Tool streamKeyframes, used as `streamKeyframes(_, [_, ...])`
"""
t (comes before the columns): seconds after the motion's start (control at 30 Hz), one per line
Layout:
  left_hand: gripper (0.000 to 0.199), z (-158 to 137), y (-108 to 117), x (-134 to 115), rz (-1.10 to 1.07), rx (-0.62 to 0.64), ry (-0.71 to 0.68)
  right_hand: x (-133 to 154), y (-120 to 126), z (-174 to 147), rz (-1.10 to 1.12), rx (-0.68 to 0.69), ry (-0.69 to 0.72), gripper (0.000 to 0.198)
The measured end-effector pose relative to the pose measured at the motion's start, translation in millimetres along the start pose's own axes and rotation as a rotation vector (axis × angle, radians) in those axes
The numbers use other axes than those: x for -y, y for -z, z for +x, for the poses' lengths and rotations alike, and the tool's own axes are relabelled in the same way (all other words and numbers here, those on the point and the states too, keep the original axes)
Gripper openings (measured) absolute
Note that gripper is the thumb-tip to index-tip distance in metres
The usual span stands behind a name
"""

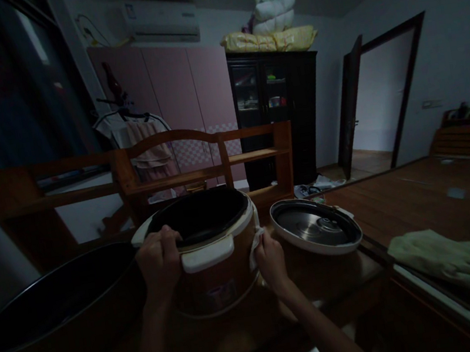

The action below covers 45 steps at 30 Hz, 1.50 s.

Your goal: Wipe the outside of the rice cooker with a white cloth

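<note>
A brown and white electric cooker (221, 273) stands on the wooden table, its top uncovered and its inside dark. My left hand (159, 262) is closed over its near-left rim, beside the white front handle (208, 254). In my right hand (271, 256), a small white cloth or tissue (254, 250) is pinched against the cooker's right side. To the right, a round lid (314, 227) lies with its metal inner face up. A large dark basin or pot (59, 302) is on the left, close to my left forearm.
Behind the cooker rises a wooden shelf rack (171, 141) along the table's back. Green cloth (457, 259) lies on a wooden surface (399, 197) at the right. A pink wardrobe (177, 90), a dark cabinet (309, 98) and an open door (353, 109) are farther back.
</note>
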<state>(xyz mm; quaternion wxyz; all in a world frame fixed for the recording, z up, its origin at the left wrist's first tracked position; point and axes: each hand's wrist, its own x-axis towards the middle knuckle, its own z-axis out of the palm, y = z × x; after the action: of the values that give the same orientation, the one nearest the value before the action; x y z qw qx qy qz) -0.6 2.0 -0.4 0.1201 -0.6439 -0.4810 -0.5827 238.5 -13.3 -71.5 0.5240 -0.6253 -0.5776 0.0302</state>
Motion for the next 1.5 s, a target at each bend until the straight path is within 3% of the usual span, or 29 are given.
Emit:
streamKeyframes(0.2, [0.049, -0.3, 0.5, -0.2, 0.045, 0.016, 0.025, 16.8, 7.3, -13.0, 0.092, 0.0, 0.087, 0.029])
streamKeyframes(0.37, [0.048, 0.7, 1.1, -1.3, 0.052, 0.007, -0.012, 4.0, -5.5, 0.9, 0.104, -0.039, -0.037, 0.033])
streamKeyframes(0.5, [0.049, 0.8, 0.6, -1.2, 0.059, 0.007, -0.015, -5.0, -9.8, -10.1, 0.123, -0.032, -0.07, 0.033])
streamKeyframes(0.6, [0.049, 0.2, 0.6, -1.0, 0.059, 0.012, 0.01, 9.9, -3.4, -14.9, 0.139, -0.033, -0.03, 0.032])
streamKeyframes(0.73, [0.05, 0.0, 1.2, -0.4, 0.05, 0.021, 0.018, 27.7, 1.9, 2.1, 0.106, -0.085, 0.039, 0.032])
streamKeyframes(0.87, [0.05, 0.3, 1.2, 0.3, 0.044, 0.017, 0.026, 14.4, -4.9, 13.2, 0.079, -0.098, -0.009, 0.033])
streamKeyframes(1.0, [0.049, 0.2, 0.2, -1.2, 0.02, 0.007, 0.043, 2.1, -7.8, -7.1, 0.069, -0.059, -0.018, 0.034])
streamKeyframes(1.1, [0.048, 0.2, -0.4, -1.2, 0.03, 0.009, 0.039, 11.3, -3.2, -19.6, 0.074, -0.028, 0.05, 0.033])
streamKeyframes(1.2, [0.048, 0.5, -0.4, 1.2, 0.053, 0.021, 0.021, 23.7, 1.4, -10.0, 0.059, -0.025, 0.087, 0.033])
streamKeyframes(1.37, [0.048, 0.6, 0.3, 2.6, 0.05, 0.017, 0.023, 12.6, 1.1, 16.4, 0.01, -0.039, -0.008, 0.029])
streamKeyframes(1.5, [0.049, 0.1, 0.7, 1.2, 0.053, 0.017, 0.033, -2.9, -0.7, -0.8, 0.01, -0.004, -0.031, 0.027])
